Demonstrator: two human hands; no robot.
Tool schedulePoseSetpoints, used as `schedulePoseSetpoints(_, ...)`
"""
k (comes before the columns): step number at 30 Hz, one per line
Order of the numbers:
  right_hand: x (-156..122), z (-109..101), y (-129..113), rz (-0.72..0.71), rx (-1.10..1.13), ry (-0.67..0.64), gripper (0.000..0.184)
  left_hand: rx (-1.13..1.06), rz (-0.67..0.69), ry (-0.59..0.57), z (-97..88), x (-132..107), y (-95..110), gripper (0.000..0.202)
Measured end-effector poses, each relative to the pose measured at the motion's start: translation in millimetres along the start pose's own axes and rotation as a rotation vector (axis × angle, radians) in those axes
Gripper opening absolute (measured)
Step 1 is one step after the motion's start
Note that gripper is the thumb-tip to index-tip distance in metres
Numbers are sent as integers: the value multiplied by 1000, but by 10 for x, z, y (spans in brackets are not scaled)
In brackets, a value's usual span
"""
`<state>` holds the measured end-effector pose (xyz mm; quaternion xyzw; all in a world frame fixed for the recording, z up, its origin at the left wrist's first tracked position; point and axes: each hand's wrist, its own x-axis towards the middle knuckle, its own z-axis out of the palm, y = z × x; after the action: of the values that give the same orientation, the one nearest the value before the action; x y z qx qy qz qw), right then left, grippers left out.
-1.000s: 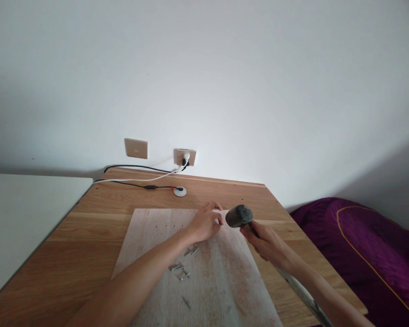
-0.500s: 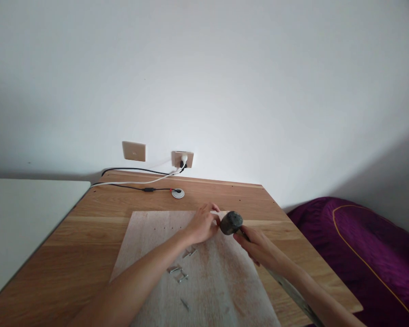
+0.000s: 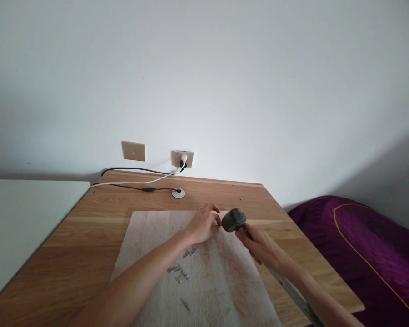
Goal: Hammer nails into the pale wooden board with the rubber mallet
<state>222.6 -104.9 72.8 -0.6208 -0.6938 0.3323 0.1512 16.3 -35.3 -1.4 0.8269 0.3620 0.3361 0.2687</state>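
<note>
Whitewashed-looking board (image 3: 211, 281) lying flat on the wood worktop (image 3: 88, 231), so take its middle as the clock centre. Closest bit is a thin metal piece (image 3: 185, 304) on its own around 7 o'clock. Then there's a small cluster of silvery fasteners (image 3: 183, 277) at 9, and a couple more (image 3: 192, 252) just past those at about 11, right by the left forearm. Right hand (image 3: 264, 245) comes in from 4 and its grip is wrapped round the hammer (image 3: 233, 220), dark head up at 1 o'clock, handle running back toward 5. Left hand (image 3: 204, 223) sits at 12 near the board's far edge, just beside the hammer head. Its grip is narrow, thumb and finger curled in, but I can't tell if anything's pinched there. Beyond that, a white cable (image 3: 132, 183) crosses the worktop to a wall socket (image 3: 190, 160) near 12
</note>
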Motion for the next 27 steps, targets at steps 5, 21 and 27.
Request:
schedulePoseSetpoints(5,-22,-42,48,8,-2,8,30,23,-8,-15,-22,1,28,15)
schedulePoseSetpoints(21,-3,40,93,-156,-104,118,28,29,-3,-3,-25,2,40,16)
schedulePoseSetpoints(27,-190,74,183,-109,-69,76,30,60,-45,-6,-30,1,28,6)
